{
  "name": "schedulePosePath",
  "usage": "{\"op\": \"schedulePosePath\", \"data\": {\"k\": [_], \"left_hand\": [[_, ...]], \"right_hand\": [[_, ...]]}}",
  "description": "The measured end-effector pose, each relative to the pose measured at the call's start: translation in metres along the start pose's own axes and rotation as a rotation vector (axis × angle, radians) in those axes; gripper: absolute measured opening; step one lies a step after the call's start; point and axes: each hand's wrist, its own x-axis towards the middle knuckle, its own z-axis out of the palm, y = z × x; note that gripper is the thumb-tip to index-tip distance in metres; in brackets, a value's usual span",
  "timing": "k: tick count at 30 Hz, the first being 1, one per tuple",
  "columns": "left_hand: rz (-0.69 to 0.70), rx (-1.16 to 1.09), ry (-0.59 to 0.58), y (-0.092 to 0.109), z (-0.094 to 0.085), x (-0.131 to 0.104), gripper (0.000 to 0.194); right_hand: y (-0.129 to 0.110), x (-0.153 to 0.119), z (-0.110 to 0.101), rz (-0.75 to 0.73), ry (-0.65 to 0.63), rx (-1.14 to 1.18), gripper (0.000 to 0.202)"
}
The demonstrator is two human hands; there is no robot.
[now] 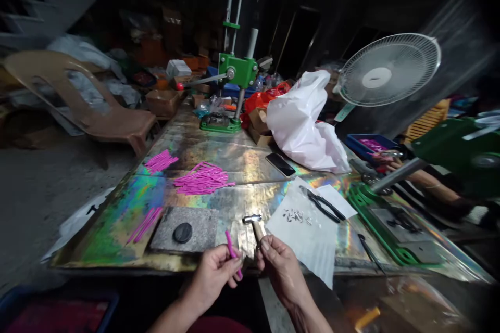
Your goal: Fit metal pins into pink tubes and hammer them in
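Note:
My left hand is closed, pinching a short magenta cord between thumb and fingers. My right hand grips the wooden handle of a small hammer, its metal head pointing away from me near the table's front edge. Left of my hands lies a grey stone slab with a round black disc on it. Beyond the slab sits a large pile of magenta cords. Two smaller bunches, a far one and a near one, lie further left.
Small metal pieces and black-handled pliers lie on white paper at right. Tweezers rest beside a green press. A phone, white bag and another green press stand further back. Another person's hand is at right.

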Motion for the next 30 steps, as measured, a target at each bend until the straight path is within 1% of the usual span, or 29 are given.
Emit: {"op": "schedulePosePath", "data": {"k": [2,5,9,12,16,18,20,22,27,30], "left_hand": [[0.012,-0.001,-0.011,0.0,0.001,0.0,0.028],[0.047,0.021,-0.033,0.002,0.002,-0.001,0.025],[0.083,0.065,0.008,0.005,0.002,-0.004,0.022],[0.081,0.093,0.013,0.007,0.001,-0.006,0.019],[0.079,0.103,-0.002,0.007,-0.002,-0.008,0.016],[0.064,0.088,-0.006,0.007,-0.003,-0.008,0.016],[0.048,0.051,-0.01,0.007,-0.003,-0.007,0.019],[0.029,-0.023,-0.002,0.008,-0.004,-0.006,0.023],[-0.029,-0.286,0.123,0.013,-0.008,-0.003,0.023],[-0.029,-0.371,0.145,0.015,-0.009,-0.003,0.023]], "right_hand": [[0.005,-0.005,0.012,0.008,-0.025,0.048,0.027],[0.011,-0.009,0.026,-0.009,-0.022,-0.011,0.03],[0.012,-0.012,0.037,-0.049,0.007,-0.102,0.033],[0.012,-0.014,0.037,-0.068,-0.013,-0.201,0.033],[0.01,-0.015,0.028,-0.079,-0.134,-0.382,0.031],[0.009,-0.014,0.024,-0.088,-0.169,-0.466,0.03],[0.009,-0.013,0.023,-0.096,-0.173,-0.513,0.031],[0.01,-0.013,0.024,-0.099,-0.166,-0.512,0.033],[0.016,-0.015,0.031,-0.003,-0.079,-0.37,0.039],[0.017,-0.017,0.036,0.062,-0.071,-0.291,0.041]]}}
